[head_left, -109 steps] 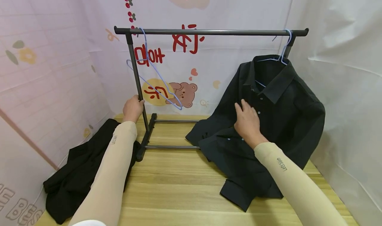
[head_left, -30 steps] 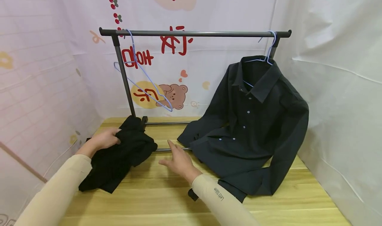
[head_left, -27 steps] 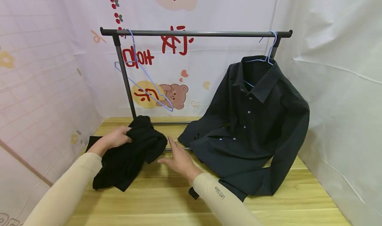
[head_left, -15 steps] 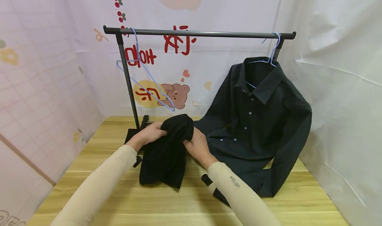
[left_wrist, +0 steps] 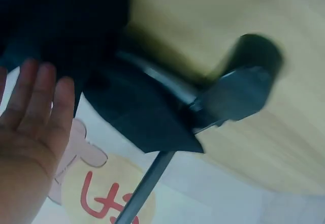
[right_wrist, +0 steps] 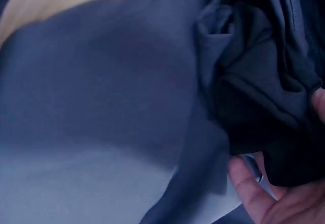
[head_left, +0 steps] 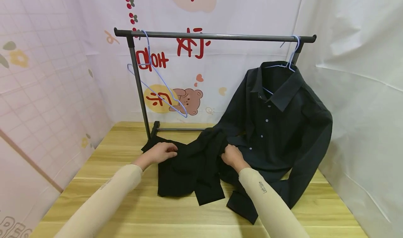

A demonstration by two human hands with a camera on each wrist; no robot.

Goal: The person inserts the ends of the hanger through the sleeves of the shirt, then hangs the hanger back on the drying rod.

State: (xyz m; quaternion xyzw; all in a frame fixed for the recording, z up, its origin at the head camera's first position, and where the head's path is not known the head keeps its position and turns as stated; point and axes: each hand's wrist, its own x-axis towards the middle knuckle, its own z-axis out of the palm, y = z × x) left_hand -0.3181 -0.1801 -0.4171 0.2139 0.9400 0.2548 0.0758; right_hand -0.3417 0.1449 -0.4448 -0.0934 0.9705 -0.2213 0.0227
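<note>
A loose black garment lies spread across the front of the rack in the head view; its kind is unclear. My left hand is over its left part with the fingers relaxed; the left wrist view shows straight fingers beside dark cloth. My right hand pinches the garment's right end, and the right wrist view shows folds of cloth between thumb and fingers. Just behind that hand a black buttoned shirt hangs on a blue hanger. The two dark fabrics overlap, so their border is hard to see.
A dark metal rack stands on the wooden table. A bare blue wire hanger hangs at its left end. The rack's left foot is partly behind the garment. Printed white sheets enclose the back and sides.
My left hand left the rack post and brought the black garment rightward from the left side. My right hand then took its other end and drew it right; the left hand has released it.
</note>
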